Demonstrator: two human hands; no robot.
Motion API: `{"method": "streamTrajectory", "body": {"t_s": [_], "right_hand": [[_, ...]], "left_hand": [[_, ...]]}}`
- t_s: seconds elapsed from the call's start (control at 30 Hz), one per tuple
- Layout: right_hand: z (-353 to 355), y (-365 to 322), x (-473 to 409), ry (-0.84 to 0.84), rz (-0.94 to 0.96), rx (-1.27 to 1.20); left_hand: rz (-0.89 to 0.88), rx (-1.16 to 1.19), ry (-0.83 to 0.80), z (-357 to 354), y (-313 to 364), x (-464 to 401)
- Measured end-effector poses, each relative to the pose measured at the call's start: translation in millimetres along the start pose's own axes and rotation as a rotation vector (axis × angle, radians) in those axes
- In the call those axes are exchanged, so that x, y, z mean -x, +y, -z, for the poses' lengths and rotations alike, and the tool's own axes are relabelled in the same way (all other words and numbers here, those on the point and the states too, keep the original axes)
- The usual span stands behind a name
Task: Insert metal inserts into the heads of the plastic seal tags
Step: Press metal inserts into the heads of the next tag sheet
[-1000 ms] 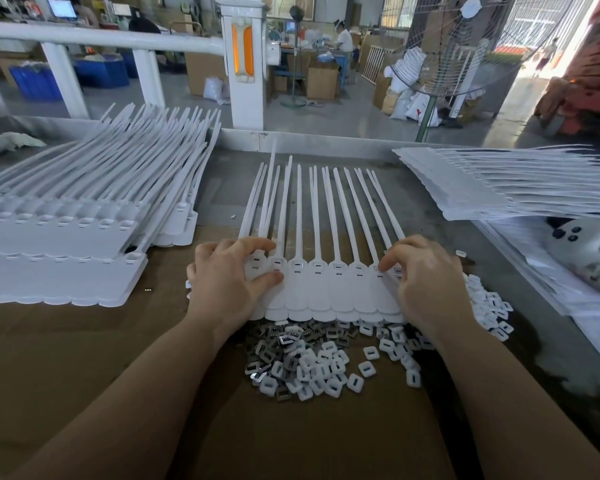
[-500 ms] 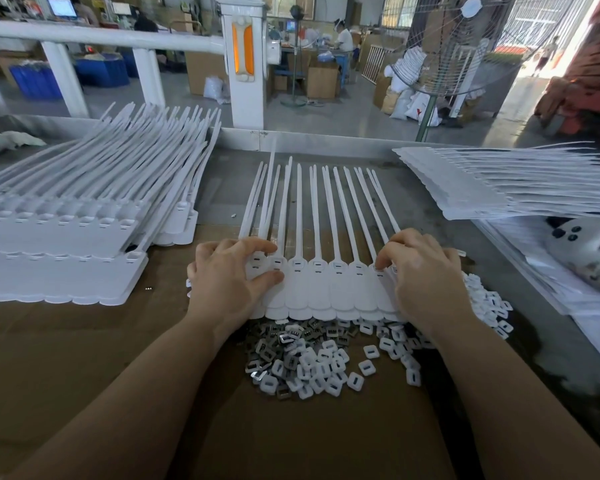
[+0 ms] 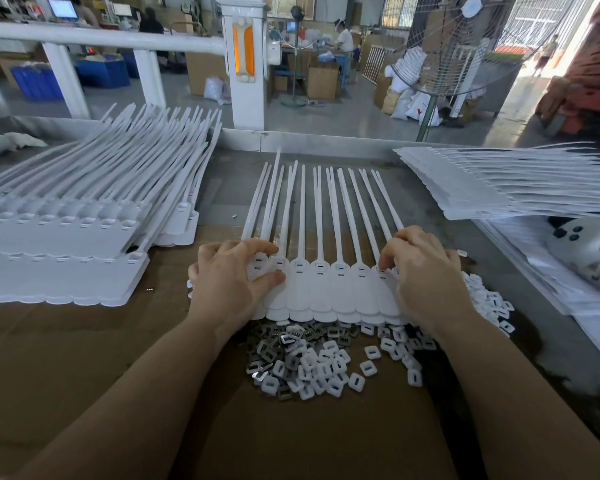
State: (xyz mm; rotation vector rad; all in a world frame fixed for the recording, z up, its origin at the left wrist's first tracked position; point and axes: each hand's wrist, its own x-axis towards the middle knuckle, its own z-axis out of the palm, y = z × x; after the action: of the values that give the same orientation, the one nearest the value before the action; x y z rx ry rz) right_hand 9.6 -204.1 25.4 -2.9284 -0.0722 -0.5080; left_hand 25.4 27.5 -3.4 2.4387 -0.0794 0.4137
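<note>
Left hand [image 3: 234,277] pinches the strip of seal tags [image 3: 329,289], steadying it on the table [image 3: 66,358]. Right hand [image 3: 426,277], fingers curled, presses at a tag head, likely seating an insert; its grasp is hidden.

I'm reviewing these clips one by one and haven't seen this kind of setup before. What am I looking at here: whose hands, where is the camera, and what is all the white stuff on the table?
There is no machine: a person works with bare hands, and the single camera sits on their head, looking forward and down. In front of them lies a row of white plastic seal tags, joined side by side, with long thin tails pointing away. The left hand grips the row's left end, thumb on top. The right hand has curled fingertips on the heads near the right end; whether it pinches an insert is hidden. Just below the row lies a loose heap of small metal inserts mixed with white square caps. Stacks of more tags lie to the left and right, all on a brown cardboard sheet. Behind is a workshop floor.
</note>
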Motion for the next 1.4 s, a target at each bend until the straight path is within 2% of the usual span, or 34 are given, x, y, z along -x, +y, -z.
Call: {"method": "streamTrajectory", "body": {"t_s": [0.67, 0.9, 1.27, 1.4], "right_hand": [[-2.5, 3.9, 1.3, 0.027, 0.026, -0.077], [-0.4, 6.7, 3.0, 0.137, -0.041, -0.258], [-2.4, 4.1, 2.9, 0.106, -0.009, -0.297], [-0.3, 1.8, 4.4, 0.123, 0.016, -0.409]], "left_hand": [[-0.004, -0.001, 0.003, -3.0, -3.8, -1.2], [-0.006, -0.001, 0.004, -3.3, -3.6, -0.6], [0.009, -0.006, -0.012, -1.4, -1.9, 1.3], [0.002, -0.022, 0.016, -1.3, -0.5, 1.5]]}}
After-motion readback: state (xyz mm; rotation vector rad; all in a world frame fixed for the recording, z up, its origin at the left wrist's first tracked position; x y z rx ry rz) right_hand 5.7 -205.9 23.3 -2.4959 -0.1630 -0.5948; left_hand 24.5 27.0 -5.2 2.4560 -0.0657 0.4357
